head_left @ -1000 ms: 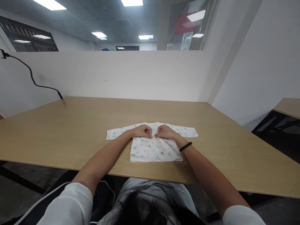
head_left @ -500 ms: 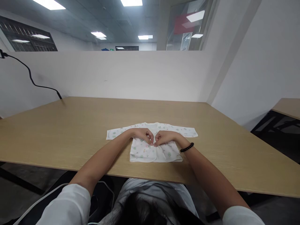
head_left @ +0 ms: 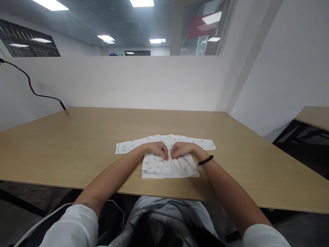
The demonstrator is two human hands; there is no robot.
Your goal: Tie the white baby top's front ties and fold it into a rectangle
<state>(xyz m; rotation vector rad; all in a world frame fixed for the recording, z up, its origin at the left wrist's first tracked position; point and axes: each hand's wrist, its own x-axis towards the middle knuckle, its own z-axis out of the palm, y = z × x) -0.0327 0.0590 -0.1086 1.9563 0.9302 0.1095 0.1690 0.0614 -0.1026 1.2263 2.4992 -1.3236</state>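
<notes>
A small white baby shirt with a sparse coloured print lies on the table, its sleeves spread to both sides and its lower front edges parting slightly. My left hand pinches the shirt at its front opening, fingers curled and pointing down. Right beside it, my right hand is closed on the other side of the same opening, with a dark beaded bracelet on its wrist. The fingertips nearly meet at the centre line. Whatever small fastening lies between them is hidden.
The shirt rests near the front edge of a wide wooden table. A low white partition rises behind it. A black cable hangs at the back left. Another table stands to the right.
Both hands stay at the shirt's front opening, with the fingers shifting slightly and curling a little tighter. The whole view has turned slightly; the shirt lies as before.
</notes>
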